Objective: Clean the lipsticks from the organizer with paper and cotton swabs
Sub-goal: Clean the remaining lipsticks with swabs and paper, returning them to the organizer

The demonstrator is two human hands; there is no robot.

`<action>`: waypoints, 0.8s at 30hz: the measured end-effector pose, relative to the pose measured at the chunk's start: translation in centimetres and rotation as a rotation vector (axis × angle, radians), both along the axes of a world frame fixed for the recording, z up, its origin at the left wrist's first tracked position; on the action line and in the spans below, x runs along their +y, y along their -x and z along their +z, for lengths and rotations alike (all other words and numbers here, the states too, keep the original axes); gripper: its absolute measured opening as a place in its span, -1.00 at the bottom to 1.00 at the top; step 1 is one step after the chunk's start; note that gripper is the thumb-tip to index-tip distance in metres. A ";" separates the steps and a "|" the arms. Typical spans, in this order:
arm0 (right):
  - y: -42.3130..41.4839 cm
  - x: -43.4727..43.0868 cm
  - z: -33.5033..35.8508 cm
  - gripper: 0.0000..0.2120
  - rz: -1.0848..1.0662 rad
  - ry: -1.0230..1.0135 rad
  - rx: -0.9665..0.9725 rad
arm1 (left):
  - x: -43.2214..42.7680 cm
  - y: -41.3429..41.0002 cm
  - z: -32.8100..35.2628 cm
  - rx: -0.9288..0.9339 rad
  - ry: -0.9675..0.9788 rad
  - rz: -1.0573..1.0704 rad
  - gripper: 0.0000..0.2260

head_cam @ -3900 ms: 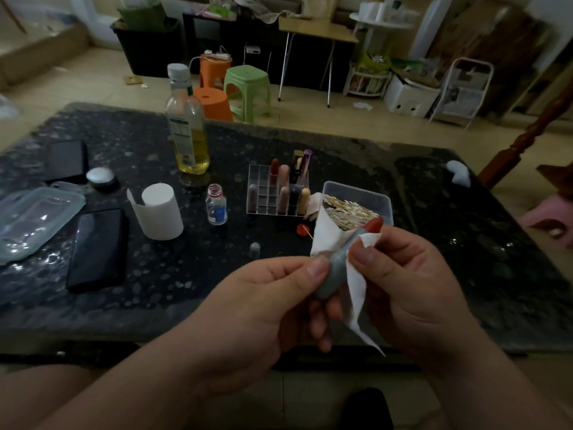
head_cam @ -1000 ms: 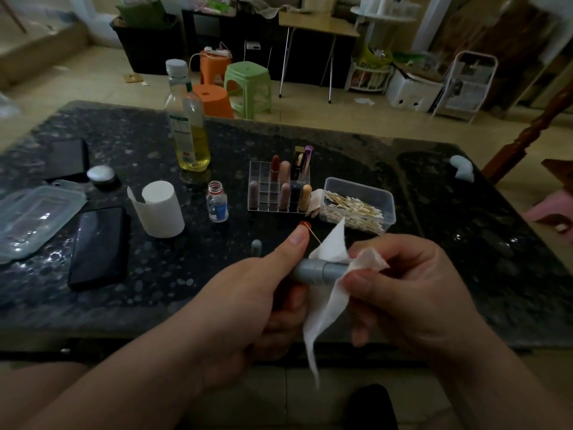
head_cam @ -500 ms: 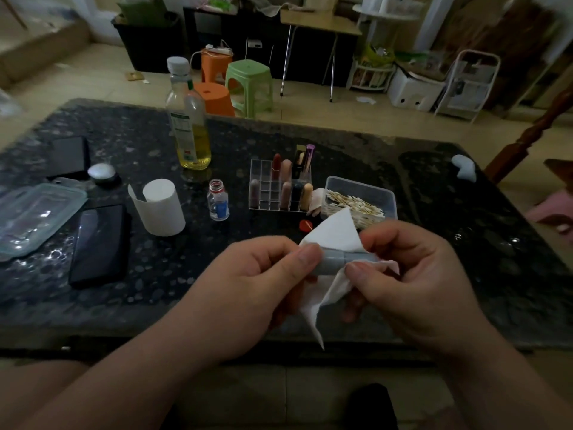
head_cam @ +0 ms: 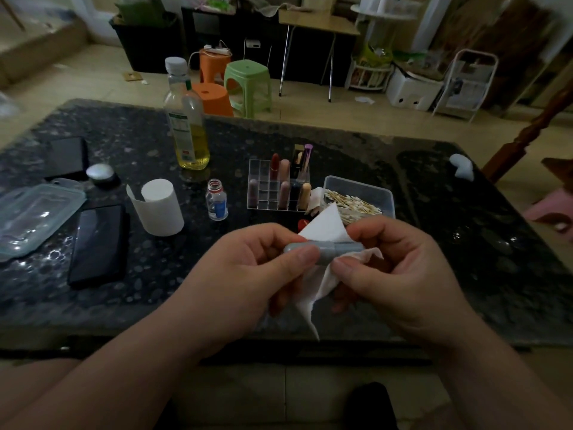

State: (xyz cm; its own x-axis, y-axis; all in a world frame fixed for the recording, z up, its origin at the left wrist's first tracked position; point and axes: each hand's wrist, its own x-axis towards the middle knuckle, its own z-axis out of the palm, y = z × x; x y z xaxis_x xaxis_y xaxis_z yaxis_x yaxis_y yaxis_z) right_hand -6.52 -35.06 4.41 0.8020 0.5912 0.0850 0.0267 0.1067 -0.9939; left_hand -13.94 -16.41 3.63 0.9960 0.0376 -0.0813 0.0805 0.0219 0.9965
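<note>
The lipstick, which four seconds ago stood steeply with its red tip up beside the right fingers, now lies level, and the red tip no longer shows. Its long axis runs left to right, about parallel to the near edge of the tabletop. The rounded grey end points to the person's left. The other end is buried in paper and fingers, so I cannot tell which end is the cap.

The lipstick is held in the air over the near edge, roughly midway along it. The left hand pinches the left half, thumb across the near side and curled fingers behind. The right hand is curled round the right end, thumb and fingers pressing the paper against the tube. One corner of the paper stands up behind the tube and a long tail hangs below the hands.

Behind the hands, about the tabletop's middle, the clear organizer holds several other lipsticks upright in its right-hand compartments. Just beside it on the right is an open box of cotton swabs. To the organizer's left stand a small bottle, a paper roll and, nearer the far edge, an oil bottle. A dark phone lies toward the left edge.
</note>
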 end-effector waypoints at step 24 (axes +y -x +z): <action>-0.5 0.1 -0.2 -0.86 0.057 0.098 -0.068 | -0.2 -0.3 -0.9 0.107 -0.090 -0.037 -0.59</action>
